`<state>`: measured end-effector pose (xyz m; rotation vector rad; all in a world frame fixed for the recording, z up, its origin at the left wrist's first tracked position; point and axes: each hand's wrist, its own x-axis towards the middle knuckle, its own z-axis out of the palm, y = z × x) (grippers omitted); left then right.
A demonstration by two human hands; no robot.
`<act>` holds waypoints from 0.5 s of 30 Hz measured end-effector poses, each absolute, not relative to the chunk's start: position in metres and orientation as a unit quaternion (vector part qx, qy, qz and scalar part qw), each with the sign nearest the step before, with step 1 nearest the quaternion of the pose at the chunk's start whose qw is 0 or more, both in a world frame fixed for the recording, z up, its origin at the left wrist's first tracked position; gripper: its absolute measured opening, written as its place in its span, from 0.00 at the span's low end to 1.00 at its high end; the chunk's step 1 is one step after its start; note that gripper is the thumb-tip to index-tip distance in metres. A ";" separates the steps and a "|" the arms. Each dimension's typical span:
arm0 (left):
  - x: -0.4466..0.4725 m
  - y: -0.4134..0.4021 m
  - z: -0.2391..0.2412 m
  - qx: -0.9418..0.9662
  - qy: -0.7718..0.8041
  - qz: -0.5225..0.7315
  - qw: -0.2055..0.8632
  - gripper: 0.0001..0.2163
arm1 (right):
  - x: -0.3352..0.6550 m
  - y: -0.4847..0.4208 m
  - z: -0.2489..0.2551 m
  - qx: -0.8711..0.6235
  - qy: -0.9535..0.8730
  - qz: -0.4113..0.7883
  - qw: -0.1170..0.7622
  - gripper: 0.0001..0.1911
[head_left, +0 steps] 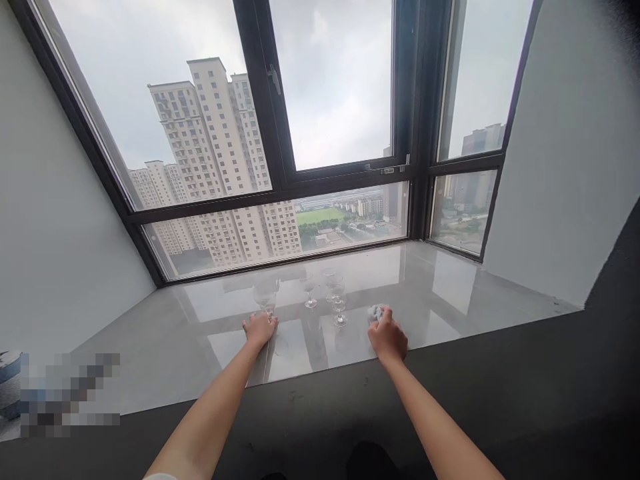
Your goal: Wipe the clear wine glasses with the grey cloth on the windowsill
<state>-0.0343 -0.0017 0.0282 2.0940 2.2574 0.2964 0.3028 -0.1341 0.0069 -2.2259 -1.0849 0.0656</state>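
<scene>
My left hand [260, 328] is at the foot of a clear stemmed wine glass [266, 293], its fingers closed around the stem or base; the hand partly hides the glass. A crumpled grey-white cloth [375, 313] is bunched in my right hand [389, 339], just above the sill's front edge. Between the hands, a small stemmed glass [309, 291] stands upright. To its right is another stemmed glass [340, 308], with a further glass [330, 285] close behind it. The clear glass blends with the reflections.
The glossy tiled windowsill [165, 347] spans the bay below a dark window frame [210, 208]. White walls [555, 167] close it in at both sides. At the far left lies a blue-and-white item [10, 387], partly pixelated. Tall buildings show outside.
</scene>
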 end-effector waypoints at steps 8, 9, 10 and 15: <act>-0.100 0.027 0.029 0.624 0.775 0.100 0.003 0.27 | 0.302 -0.135 0.007 -0.848 -0.409 0.011 0.337 0.18; -0.102 0.028 0.027 0.616 0.779 0.114 -0.007 0.28 | 0.302 -0.135 0.007 -0.847 -0.409 0.010 0.339 0.18; -0.102 0.028 0.025 0.610 0.782 0.128 -0.015 0.29 | 0.302 -0.135 0.007 -0.847 -0.409 0.008 0.341 0.18; -0.104 0.029 0.018 0.592 0.788 0.167 -0.017 0.25 | 0.303 -0.135 0.005 -0.845 -0.408 0.008 0.346 0.19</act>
